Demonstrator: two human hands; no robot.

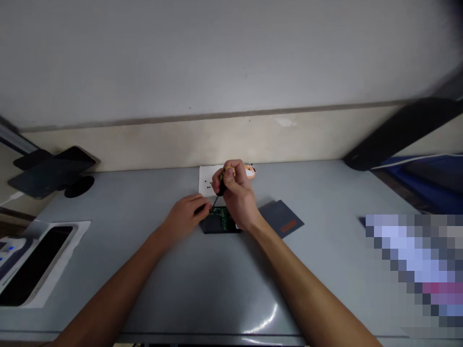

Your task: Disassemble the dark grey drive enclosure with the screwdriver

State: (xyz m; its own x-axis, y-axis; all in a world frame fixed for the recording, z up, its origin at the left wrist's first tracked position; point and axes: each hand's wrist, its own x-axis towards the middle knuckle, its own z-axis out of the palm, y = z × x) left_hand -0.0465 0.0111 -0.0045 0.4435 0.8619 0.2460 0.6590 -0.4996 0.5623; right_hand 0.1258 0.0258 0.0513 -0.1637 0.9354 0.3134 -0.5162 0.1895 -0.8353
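Observation:
My right hand point(237, 193) is wrapped round the black and yellow handle of a screwdriver point(222, 187). Its thin shaft slants down to the upper left part of an open device with a green circuit board point(223, 218). At that device's upper left corner is my left hand point(186, 214), fingers bent together near the screwdriver tip; what they pinch, if anything, is too small to tell. Behind the device lies a white sheet point(205, 182) with several small dark dots or screws on it. A dark flat panel point(282, 219) lies to the right, partly behind my right wrist.
An orange and white animal-shaped item point(250, 171) lies behind my right hand. On the left are a phone-like device point(38, 265) on white paper and a dark stand point(79, 186). A black column-like object point(401, 132) leans at the back right. A blurred patch covers the right side.

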